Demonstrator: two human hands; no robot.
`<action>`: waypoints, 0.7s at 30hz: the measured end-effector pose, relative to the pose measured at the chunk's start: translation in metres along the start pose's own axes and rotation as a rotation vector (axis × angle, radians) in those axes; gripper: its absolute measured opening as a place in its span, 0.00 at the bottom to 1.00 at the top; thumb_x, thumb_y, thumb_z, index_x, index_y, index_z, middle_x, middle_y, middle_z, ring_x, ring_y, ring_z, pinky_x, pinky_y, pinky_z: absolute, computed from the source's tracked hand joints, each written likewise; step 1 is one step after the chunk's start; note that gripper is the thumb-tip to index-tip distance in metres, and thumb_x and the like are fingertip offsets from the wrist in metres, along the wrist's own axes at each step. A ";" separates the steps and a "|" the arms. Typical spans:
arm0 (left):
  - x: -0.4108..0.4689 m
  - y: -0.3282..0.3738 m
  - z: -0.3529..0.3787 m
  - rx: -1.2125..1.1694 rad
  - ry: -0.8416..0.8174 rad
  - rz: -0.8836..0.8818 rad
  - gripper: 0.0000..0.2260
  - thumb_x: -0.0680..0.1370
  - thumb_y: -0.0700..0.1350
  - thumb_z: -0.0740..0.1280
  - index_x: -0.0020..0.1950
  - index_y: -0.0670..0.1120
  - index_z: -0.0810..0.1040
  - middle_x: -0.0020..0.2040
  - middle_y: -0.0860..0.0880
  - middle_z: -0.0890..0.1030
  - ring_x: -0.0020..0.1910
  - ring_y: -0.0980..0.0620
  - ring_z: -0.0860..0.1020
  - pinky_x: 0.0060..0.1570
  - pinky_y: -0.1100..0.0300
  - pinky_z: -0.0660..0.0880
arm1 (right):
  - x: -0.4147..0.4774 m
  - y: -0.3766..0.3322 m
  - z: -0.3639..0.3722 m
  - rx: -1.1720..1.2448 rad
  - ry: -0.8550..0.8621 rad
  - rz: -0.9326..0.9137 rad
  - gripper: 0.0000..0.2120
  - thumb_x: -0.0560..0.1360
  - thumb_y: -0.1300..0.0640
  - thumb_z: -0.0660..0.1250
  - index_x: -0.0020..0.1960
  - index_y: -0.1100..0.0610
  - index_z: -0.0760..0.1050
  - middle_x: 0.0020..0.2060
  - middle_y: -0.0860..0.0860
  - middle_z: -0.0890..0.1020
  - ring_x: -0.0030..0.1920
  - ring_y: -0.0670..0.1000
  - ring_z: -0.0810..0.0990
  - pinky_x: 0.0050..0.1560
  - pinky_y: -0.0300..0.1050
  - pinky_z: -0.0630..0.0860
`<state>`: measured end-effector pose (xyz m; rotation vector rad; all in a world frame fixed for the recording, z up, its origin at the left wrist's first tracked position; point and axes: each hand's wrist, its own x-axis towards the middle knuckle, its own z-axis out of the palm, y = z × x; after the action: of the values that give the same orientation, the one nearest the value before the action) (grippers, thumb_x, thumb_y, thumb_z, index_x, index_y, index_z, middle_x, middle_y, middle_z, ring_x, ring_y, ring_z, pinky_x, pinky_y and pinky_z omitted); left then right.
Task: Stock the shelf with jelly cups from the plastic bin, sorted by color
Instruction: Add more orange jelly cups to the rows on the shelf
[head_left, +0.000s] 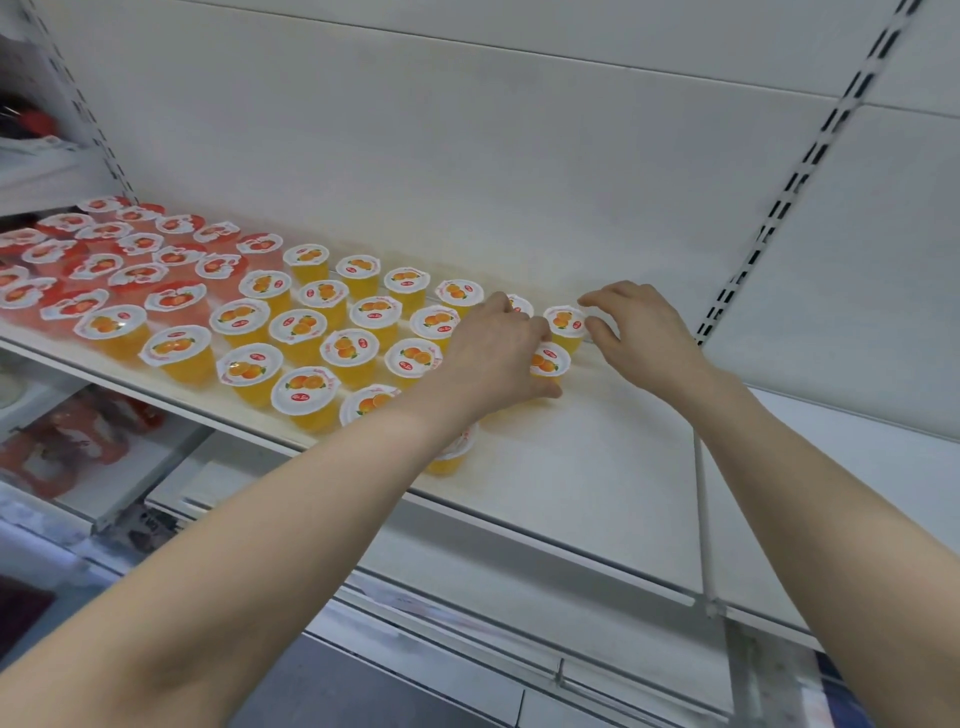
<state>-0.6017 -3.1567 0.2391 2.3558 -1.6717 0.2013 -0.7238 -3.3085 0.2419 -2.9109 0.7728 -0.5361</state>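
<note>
**Yellow block's open edge sits between the two hands**

Head view. The shelf (597, 467) runs from left of frame down to lower right. Red cups (130, 244) are massed at upper left. Yellow cups (306, 325) stand in rows at centre, all upright with lids up. The plastic bin is not in view.

The left hand (493, 358) lies over the right end of the yellow rows. Its fingers and thumb are curled round the front cup (545, 361).

The right hand (644, 332) is just right of the end cup (563, 318), with curved fingertips bracketing its rim. I cannot tell whether it pinches the cup or only sits beside it.

Judgement: bare shelf lies to the right of both hands, so the rows will grow that way. The right hand is nearer that space.
</note>
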 end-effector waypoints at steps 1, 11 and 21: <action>0.000 0.001 -0.001 0.006 0.002 0.002 0.30 0.68 0.65 0.70 0.65 0.51 0.76 0.53 0.49 0.81 0.60 0.48 0.69 0.49 0.55 0.69 | 0.000 -0.001 -0.001 -0.003 0.002 0.000 0.16 0.81 0.55 0.61 0.66 0.56 0.75 0.62 0.56 0.77 0.62 0.59 0.73 0.60 0.53 0.70; -0.002 0.001 -0.004 0.022 -0.014 0.040 0.31 0.69 0.67 0.68 0.66 0.50 0.74 0.57 0.50 0.80 0.61 0.46 0.70 0.54 0.54 0.69 | -0.002 -0.013 -0.008 -0.034 0.014 0.010 0.17 0.81 0.53 0.60 0.67 0.56 0.74 0.63 0.55 0.77 0.62 0.60 0.73 0.60 0.56 0.71; -0.028 -0.045 -0.037 -0.080 0.092 -0.008 0.21 0.79 0.58 0.61 0.68 0.50 0.74 0.62 0.49 0.78 0.64 0.46 0.69 0.59 0.52 0.70 | -0.002 -0.061 -0.026 -0.076 0.064 -0.064 0.17 0.81 0.53 0.60 0.68 0.56 0.73 0.63 0.56 0.77 0.63 0.60 0.72 0.61 0.56 0.70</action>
<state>-0.5676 -3.1073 0.2622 2.2600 -1.5975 0.2328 -0.7056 -3.2542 0.2756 -3.0111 0.7254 -0.6226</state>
